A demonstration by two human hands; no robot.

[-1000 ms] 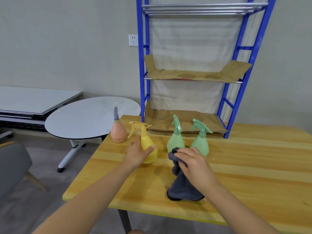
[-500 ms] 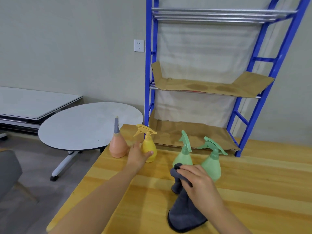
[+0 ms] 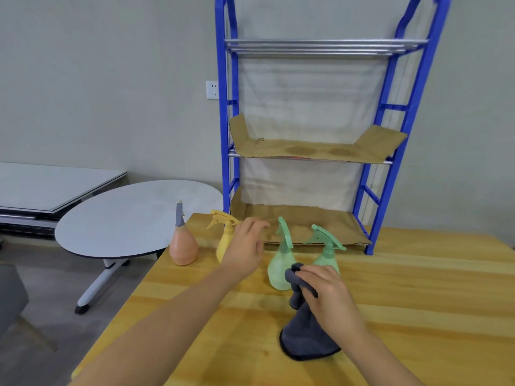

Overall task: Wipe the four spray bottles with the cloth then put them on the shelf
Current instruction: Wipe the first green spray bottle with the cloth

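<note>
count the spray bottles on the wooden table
4, in a row before the shelf: orange bottle leftmost, yellow bottle partly behind the left hand, then two green bottles.

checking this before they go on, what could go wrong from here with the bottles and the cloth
1. The four bottles stand close together; the left hand in front of the yellow plastic spray bottle could knock it or the peach pear-shaped spray bottle near the wooden table's left edge.
2. The dark grey cloth hangs from the right hand beside the nearer green spray bottle and might topple it.
</note>
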